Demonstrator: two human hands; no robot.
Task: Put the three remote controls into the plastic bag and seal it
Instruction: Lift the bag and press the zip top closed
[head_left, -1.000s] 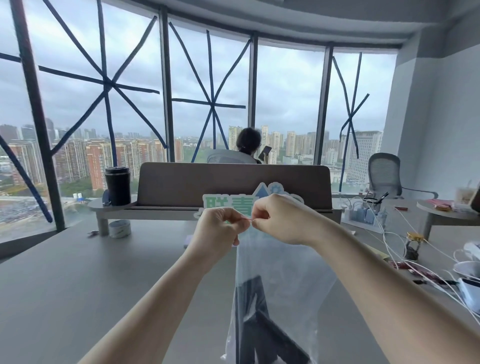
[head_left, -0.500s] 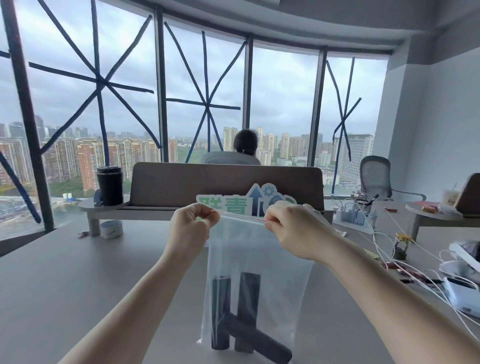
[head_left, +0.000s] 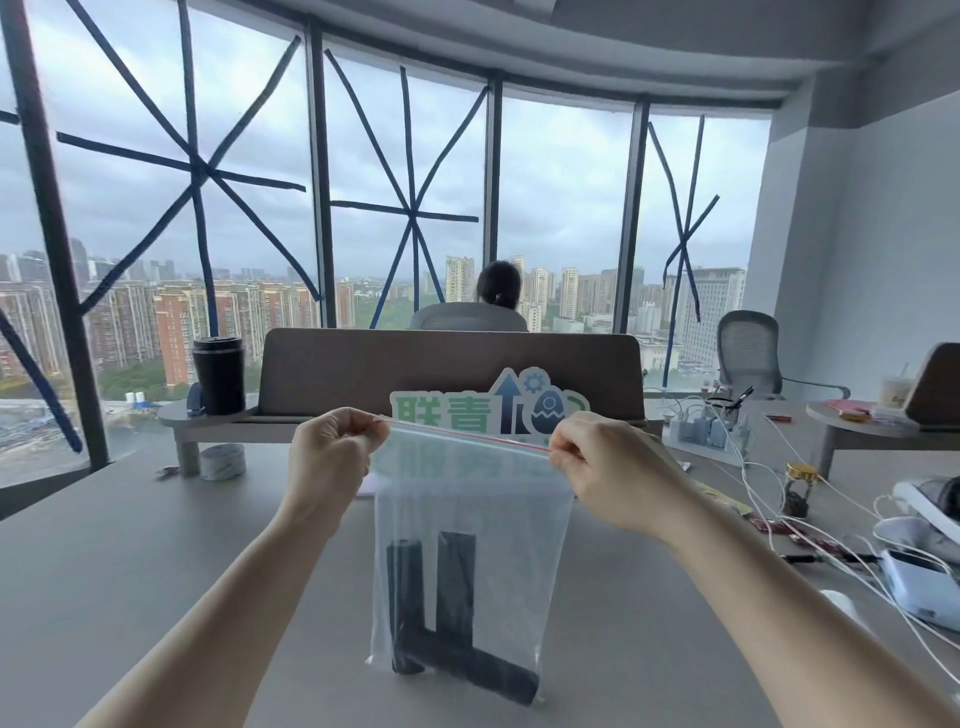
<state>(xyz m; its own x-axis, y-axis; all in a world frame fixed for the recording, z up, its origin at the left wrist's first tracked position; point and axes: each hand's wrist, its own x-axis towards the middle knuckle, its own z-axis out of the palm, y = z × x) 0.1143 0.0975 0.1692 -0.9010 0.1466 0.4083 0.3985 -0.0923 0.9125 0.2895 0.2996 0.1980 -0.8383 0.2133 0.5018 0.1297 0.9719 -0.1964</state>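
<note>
A clear plastic bag (head_left: 511, 525) hangs upright above the grey table (head_left: 156, 561), its bottom resting near the table surface. Inside it are three black remote controls: two stand upright (head_left: 456, 582) and one lies slanted across the bottom (head_left: 483, 667). My left hand (head_left: 327, 462) pinches the left end of the bag's top strip. My right hand (head_left: 597, 467) pinches the right end. The red-lined zip strip (head_left: 467, 435) is stretched taut between them.
A green and blue sign (head_left: 493, 415) stands behind the bag against a brown divider (head_left: 447, 364). A black cup (head_left: 219, 374) and tape roll (head_left: 222, 461) sit at left. White cables (head_left: 769, 499), chargers and white devices (head_left: 919, 577) crowd the right. A person sits beyond the divider.
My hands have slid apart along the top strip, from pinched together at the middle to its two ends. The bag now hangs stretched flat with the remotes in full sight.
</note>
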